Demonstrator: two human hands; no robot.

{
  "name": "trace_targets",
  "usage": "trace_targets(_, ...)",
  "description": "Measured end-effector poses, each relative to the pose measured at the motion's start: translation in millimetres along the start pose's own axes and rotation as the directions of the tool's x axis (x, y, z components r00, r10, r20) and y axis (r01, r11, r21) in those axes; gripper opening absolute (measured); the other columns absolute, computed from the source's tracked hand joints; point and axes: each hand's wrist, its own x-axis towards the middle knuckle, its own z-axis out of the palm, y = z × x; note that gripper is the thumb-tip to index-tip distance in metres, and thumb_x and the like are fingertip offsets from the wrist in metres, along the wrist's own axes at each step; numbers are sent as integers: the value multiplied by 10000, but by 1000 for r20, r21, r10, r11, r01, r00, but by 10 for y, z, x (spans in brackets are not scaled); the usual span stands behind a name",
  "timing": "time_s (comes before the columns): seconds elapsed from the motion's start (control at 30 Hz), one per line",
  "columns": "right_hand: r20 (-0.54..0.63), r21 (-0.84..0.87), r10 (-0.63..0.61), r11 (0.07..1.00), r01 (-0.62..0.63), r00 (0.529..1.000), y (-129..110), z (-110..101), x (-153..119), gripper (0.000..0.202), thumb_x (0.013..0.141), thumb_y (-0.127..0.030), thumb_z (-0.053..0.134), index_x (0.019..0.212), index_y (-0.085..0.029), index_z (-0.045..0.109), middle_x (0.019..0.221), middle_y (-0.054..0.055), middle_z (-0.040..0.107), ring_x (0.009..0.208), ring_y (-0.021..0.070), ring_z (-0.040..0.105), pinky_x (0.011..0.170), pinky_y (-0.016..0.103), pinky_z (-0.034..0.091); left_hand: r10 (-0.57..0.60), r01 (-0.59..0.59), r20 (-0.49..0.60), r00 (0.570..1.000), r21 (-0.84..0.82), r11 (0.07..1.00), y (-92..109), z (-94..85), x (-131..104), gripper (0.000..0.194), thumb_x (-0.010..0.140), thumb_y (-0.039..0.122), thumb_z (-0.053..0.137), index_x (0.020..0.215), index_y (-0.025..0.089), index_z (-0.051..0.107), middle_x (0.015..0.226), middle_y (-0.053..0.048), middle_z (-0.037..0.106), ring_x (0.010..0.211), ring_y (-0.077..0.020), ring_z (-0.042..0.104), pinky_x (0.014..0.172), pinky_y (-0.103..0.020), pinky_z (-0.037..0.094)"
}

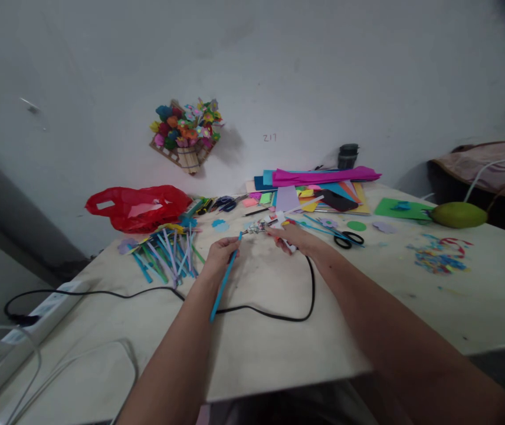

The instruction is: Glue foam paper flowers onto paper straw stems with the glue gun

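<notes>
My left hand [223, 252] is closed around a thin blue stick [222, 289], which looks like a rolled paper straw and slants down toward me. Its upper end is close to a small silvery piece [256, 226], too blurred to name, between my hands. My right hand [285, 235] is wrapped round a white hot glue gun [279, 219] with a black cord; a pale glue stick [308, 204] seems to poke out behind it. Fingers hide part of the gun. Just right of that hand lie black-handled scissors [348, 239].
To the left, several coloured paper sticks [168, 254] lie beside a red plastic bag [144, 206]. The black cord [274, 317] loops across the table to a power strip [53, 304]. Coloured sheets [323, 176], paper scraps [440, 257] and a green mango-like fruit [459, 215] are farther off.
</notes>
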Motion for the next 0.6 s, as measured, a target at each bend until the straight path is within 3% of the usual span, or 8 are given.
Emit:
trace_targets(0.23, -10, 77, 38, 996, -37, 999, -14, 24, 7, 451, 664, -599, 520, 572, -160, 468, 436, -33, 480, 301, 55, 394, 290, 193, 287, 31, -31, 41, 999, 1, 1000, -85, -28, 64, 318, 550, 296, 664, 805, 113, 609, 419, 29, 515, 369, -71, 426, 378, -186, 236)
trace_targets(0.6, -44, 92, 36, 995, -32, 998, 15, 20, 33, 442, 666, -589, 529, 615, -150, 507, 416, -38, 473, 301, 59, 399, 286, 193, 287, 16, -16, 33, 999, 5, 1000, -14, 13, 3, 303, 550, 286, 663, 796, 117, 606, 429, 24, 521, 369, -66, 415, 375, -187, 232)
